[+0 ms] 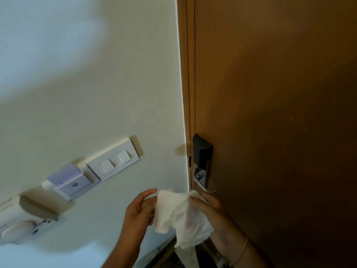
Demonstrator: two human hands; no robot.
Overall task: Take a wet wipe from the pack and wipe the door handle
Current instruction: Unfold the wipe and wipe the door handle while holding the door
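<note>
A crumpled white wet wipe (pixel 179 215) hangs between my two hands, low in the view. My left hand (pixel 138 209) pinches its left edge with thumb and fingers. My right hand (pixel 210 207) grips its upper right part, just below the door handle. The silver lever handle (pixel 201 183) juts from a black lock plate (pixel 201 151) at the left edge of the brown wooden door (pixel 270 113). The wipe is close under the handle but does not touch it. No wipe pack is in view.
On the cream wall left of the door sit a white switch panel (pixel 115 161), a key-card holder (pixel 71 182) with a card in it, and a round dial unit (pixel 21 227). The door frame (pixel 188 93) runs down the middle.
</note>
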